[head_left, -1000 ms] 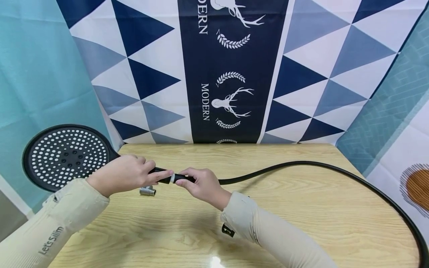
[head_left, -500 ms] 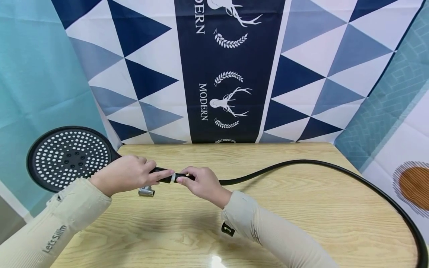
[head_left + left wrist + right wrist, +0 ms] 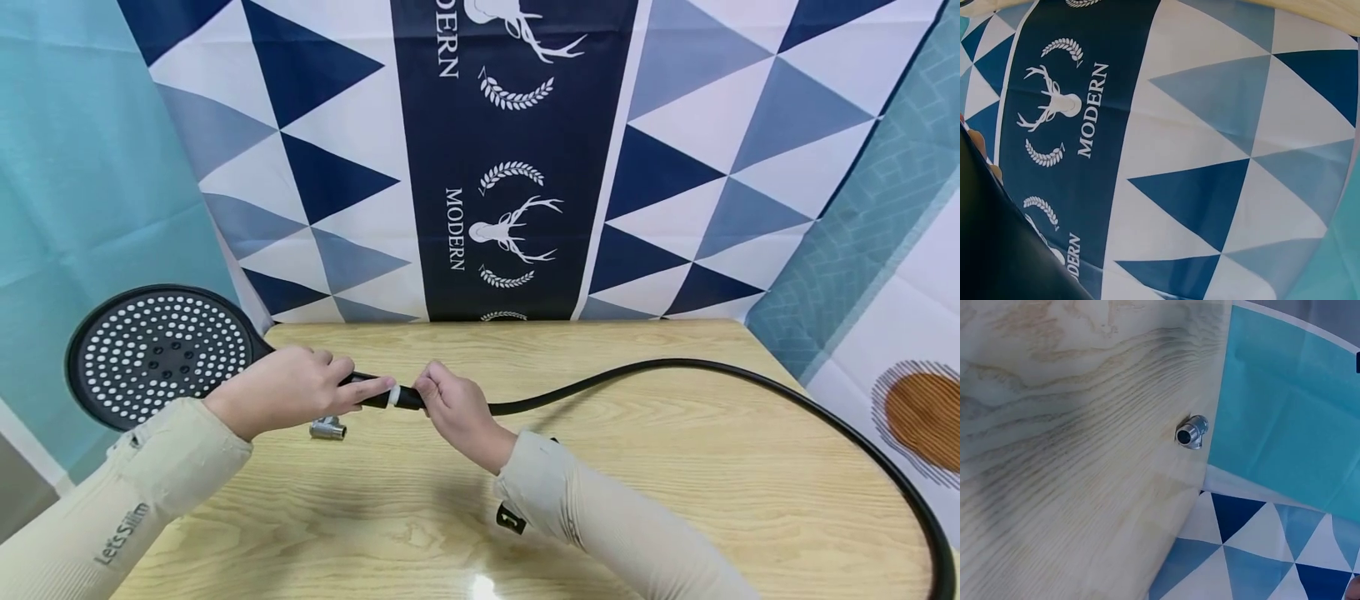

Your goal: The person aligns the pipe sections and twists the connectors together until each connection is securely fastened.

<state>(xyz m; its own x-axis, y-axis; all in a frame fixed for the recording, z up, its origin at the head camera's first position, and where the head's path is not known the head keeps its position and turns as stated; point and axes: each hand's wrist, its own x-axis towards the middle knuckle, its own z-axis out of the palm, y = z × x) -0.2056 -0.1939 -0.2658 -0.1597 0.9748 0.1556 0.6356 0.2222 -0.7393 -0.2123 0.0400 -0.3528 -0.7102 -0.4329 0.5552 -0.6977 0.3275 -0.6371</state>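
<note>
Fingers of the person's left hand (image 3: 288, 387) are gripping the black handle (image 3: 375, 400) of a big round shower head (image 3: 165, 358), with one finger pointing straight along it. I am seeing the shower head's round face, and lots of little white dots are covering it. The handle is sticking out to the right of that face, and a white ring (image 3: 393, 396) is sitting at its far end. Fingers of the right hand (image 3: 461, 412) are holding on around a black hose (image 3: 675, 363), farther right of the shower head, and the hose's end is sitting right up against the white ring. I cannot tell if the two are joined. From there the hose is going off to the right, away from the shower head, and curving back toward the person. One small shiny metal pipe (image 3: 327, 428) is lying on the wooden table (image 3: 450, 533), right of the shower head's face. Behind the shower head, a cloth (image 3: 510, 233) with blue triangles and white deer is hanging.
</note>
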